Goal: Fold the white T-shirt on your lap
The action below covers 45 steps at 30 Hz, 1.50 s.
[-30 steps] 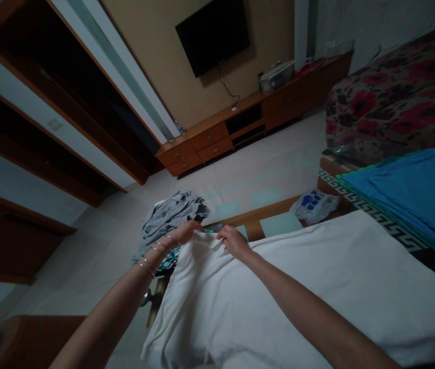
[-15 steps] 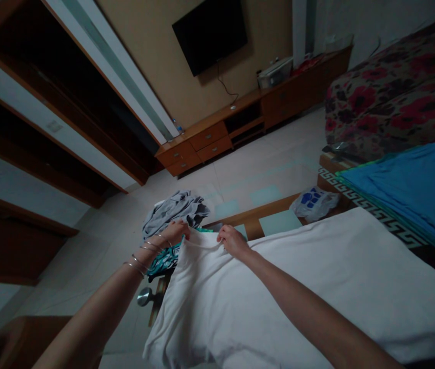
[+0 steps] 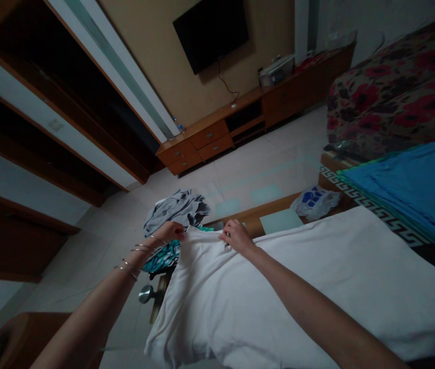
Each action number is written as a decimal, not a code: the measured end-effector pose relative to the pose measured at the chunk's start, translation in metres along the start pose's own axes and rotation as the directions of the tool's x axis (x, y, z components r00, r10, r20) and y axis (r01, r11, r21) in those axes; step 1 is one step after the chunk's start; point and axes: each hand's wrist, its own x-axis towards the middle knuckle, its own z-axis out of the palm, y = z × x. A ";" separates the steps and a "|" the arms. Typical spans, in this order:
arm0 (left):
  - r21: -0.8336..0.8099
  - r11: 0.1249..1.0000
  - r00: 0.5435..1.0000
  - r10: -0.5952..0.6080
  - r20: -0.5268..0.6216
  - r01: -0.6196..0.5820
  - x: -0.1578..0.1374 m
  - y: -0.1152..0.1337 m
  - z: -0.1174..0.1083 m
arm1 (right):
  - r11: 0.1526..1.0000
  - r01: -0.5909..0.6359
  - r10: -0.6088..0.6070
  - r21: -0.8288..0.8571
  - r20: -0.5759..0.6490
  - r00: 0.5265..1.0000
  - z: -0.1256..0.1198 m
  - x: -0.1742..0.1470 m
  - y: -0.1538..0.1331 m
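Note:
A large white cloth (image 3: 302, 287) is spread over the table in front of me, wrinkled at its left end and flatter toward the right. My left hand (image 3: 172, 232), with several thin bangles on the wrist, is closed at the cloth's far left corner. A short way to the right, my right hand (image 3: 237, 238) has its fingers bent and pinched on the far edge of the same cloth. Between both hands the edge runs fairly straight. The exact grip of the fingertips is dim and partly hidden.
Grey clothes (image 3: 179, 210) and a teal patterned garment (image 3: 163, 258) lie past my left hand. A plastic bag (image 3: 315, 202) and a pile of blue clothes (image 3: 413, 184) are at right. Beyond stand a low wooden cabinet (image 3: 212, 141) and a floral-covered sofa (image 3: 390, 102).
My left hand has shifted slightly left and down at the corner. My right hand has moved a little right, its fingers more raised. The cloth has barely moved.

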 end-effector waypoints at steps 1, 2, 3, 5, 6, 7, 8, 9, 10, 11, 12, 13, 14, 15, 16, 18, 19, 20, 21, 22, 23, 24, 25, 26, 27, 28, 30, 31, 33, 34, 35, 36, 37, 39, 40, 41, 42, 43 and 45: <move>-0.005 1.000 1.000 -0.003 0.012 0.003 -0.002 -0.002 -0.002 | 1.000 -0.011 0.011 -0.001 0.015 1.000 -0.002 0.000 0.000; -0.011 1.000 1.000 -0.003 0.024 0.004 -0.005 -0.002 -0.003 | 1.000 -0.028 0.028 0.005 0.032 0.999 -0.004 0.000 -0.001; -0.019 1.000 0.999 -0.007 0.032 0.008 -0.007 -0.003 -0.004 | 0.998 -0.055 0.054 0.020 0.051 0.997 -0.006 0.000 -0.001; -0.045 0.999 0.999 -0.025 0.032 0.027 -0.010 -0.001 -0.004 | 0.989 -0.129 0.123 0.073 0.084 0.989 -0.007 0.000 -0.001; -0.058 0.998 0.999 -0.038 0.024 0.040 -0.011 0.000 -0.005 | 0.980 -0.168 0.158 0.110 0.097 0.983 -0.007 0.000 0.000; -0.068 0.996 0.999 -0.052 0.009 0.052 -0.011 0.001 -0.005 | 0.968 -0.200 0.185 0.152 0.109 0.977 -0.007 0.000 0.000; -0.072 0.996 0.998 -0.061 -0.012 0.060 -0.011 0.003 -0.006 | 0.955 -0.223 0.202 0.197 0.120 0.972 -0.006 0.000 0.001; -0.071 0.995 0.997 -0.067 -0.037 0.064 -0.010 0.004 -0.007 | 0.941 -0.234 0.208 0.242 0.129 0.970 -0.005 0.001 0.003; -0.066 0.996 0.996 -0.068 -0.064 0.064 -0.008 0.005 -0.008 | 0.930 -0.238 0.207 0.280 0.136 0.969 -0.003 0.002 0.004; -0.059 0.996 0.993 -0.068 -0.091 0.063 -0.007 0.007 -0.009 | 0.921 -0.238 0.203 0.309 0.140 0.969 -0.002 0.002 0.005; -0.050 0.997 0.991 -0.067 -0.115 0.062 -0.005 0.008 -0.009 | 0.914 -0.239 0.203 0.328 0.141 0.969 0.000 0.003 0.007; -0.043 0.997 0.989 -0.065 -0.135 0.059 -0.002 0.009 -0.010 | 0.910 -0.243 0.206 0.335 0.140 0.968 0.002 0.004 0.008; -0.037 0.998 0.986 -0.062 -0.152 0.057 0.000 0.011 -0.009 | 0.909 -0.251 0.217 0.332 0.138 0.967 0.004 0.005 0.009; -0.032 0.998 0.984 -0.058 -0.167 0.053 0.003 0.013 -0.008 | 0.911 -0.262 0.231 0.317 0.131 0.964 0.005 0.005 0.009; -0.027 0.999 0.982 -0.051 -0.183 0.047 0.006 0.014 -0.006 | 0.917 -0.270 0.244 0.293 0.123 0.962 0.006 0.005 0.009; -0.016 0.999 0.976 -0.036 -0.215 0.033 0.013 0.018 0.001 | 0.941 -0.265 0.249 0.213 0.099 0.964 0.008 0.005 0.007; -0.010 1.000 0.973 -0.028 -0.229 0.027 0.016 0.020 0.006 | 0.956 -0.248 0.237 0.159 0.088 0.968 0.008 0.005 0.005; -0.004 1.000 0.970 -0.022 -0.240 0.021 0.020 0.021 0.011 | 0.968 -0.227 0.219 0.104 0.081 0.972 0.009 0.004 0.004; 0.001 1.000 0.969 -0.017 -0.248 0.018 0.024 0.022 0.017 | 0.977 -0.206 0.202 0.053 0.078 0.976 0.009 0.003 0.002; 0.005 1.000 0.968 -0.015 -0.251 0.017 0.027 0.023 0.023 | 0.982 -0.190 0.189 0.007 0.081 0.979 0.009 0.002 0.000; 0.009 1.000 0.967 -0.015 -0.253 0.018 0.030 0.023 0.028 | 0.983 -0.179 0.181 -0.031 0.087 0.980 0.010 0.002 -0.001; 0.011 1.000 0.967 -0.017 -0.254 0.020 0.032 0.023 0.033 | 0.984 -0.171 0.176 -0.060 0.094 0.980 0.010 0.001 -0.002; 0.014 1.000 0.967 -0.022 -0.255 0.026 0.034 0.023 0.038 | 0.983 -0.166 0.174 -0.081 0.100 0.980 0.010 0.001 -0.003; 0.015 0.999 0.966 -0.030 -0.255 0.035 0.036 0.022 0.041 | 0.982 -0.163 0.173 -0.098 0.105 0.979 0.010 0.001 -0.003; 0.014 0.999 0.966 -0.041 -0.255 0.046 0.037 0.021 0.044 | 0.980 -0.162 0.174 -0.113 0.107 0.979 0.010 0.001 -0.003; 0.012 0.998 0.965 -0.052 -0.256 0.057 0.037 0.020 0.046 | 0.979 -0.163 0.177 -0.126 0.109 0.978 0.010 0.001 -0.003; 0.001 0.997 0.961 -0.075 -0.267 0.079 0.038 0.016 0.048 | 0.974 -0.170 0.187 -0.149 0.111 0.976 0.010 0.002 -0.003; -0.006 0.996 0.958 -0.088 -0.274 0.089 0.039 0.014 0.049 | 0.971 -0.177 0.196 -0.160 0.114 0.974 0.009 0.002 -0.004; -0.015 0.994 0.956 -0.106 -0.272 0.106 0.039 0.009 0.049 | 0.961 -0.204 0.228 -0.185 0.119 0.966 0.008 0.005 -0.006; -0.014 0.994 0.960 -0.110 -0.257 0.110 0.039 0.007 0.049 | 0.953 -0.225 0.252 -0.200 0.121 0.960 0.007 0.006 -0.008; -0.009 0.994 0.966 -0.111 -0.235 0.112 0.039 0.005 0.049 | 0.944 -0.249 0.280 -0.217 0.125 0.952 0.007 0.008 -0.010; -0.003 0.994 0.971 -0.109 -0.211 0.111 0.038 0.003 0.049 | 0.933 -0.273 0.309 -0.233 0.134 0.942 0.006 0.010 -0.012; 0.004 0.994 0.976 -0.105 -0.191 0.108 0.038 0.002 0.049 | 0.925 -0.292 0.333 -0.244 0.147 0.931 0.005 0.013 -0.015; 0.013 0.995 0.980 -0.099 -0.173 0.103 0.037 0.001 0.051 | 0.917 -0.314 0.362 -0.248 0.181 0.914 0.004 0.017 -0.019; 0.018 0.994 0.980 -0.099 -0.174 0.104 0.037 0.001 0.052 | 0.916 -0.318 0.368 -0.243 0.198 0.909 0.003 0.019 -0.020; 0.025 0.994 0.979 -0.102 -0.178 0.108 0.037 0.002 0.053 | 0.917 -0.320 0.370 -0.236 0.210 0.905 0.002 0.021 -0.020; 0.035 0.993 0.977 -0.107 -0.185 0.115 0.037 0.003 0.054 | 0.919 -0.323 0.371 -0.227 0.218 0.903 0.002 0.022 -0.020; 0.045 0.991 0.974 -0.115 -0.193 0.126 0.037 0.004 0.055 | 0.921 -0.325 0.370 -0.215 0.223 0.902 0.001 0.024 -0.019; 0.059 0.988 0.969 -0.130 -0.211 0.146 0.035 0.005 0.054 | 0.927 -0.328 0.364 -0.182 0.231 0.902 -0.001 0.026 -0.015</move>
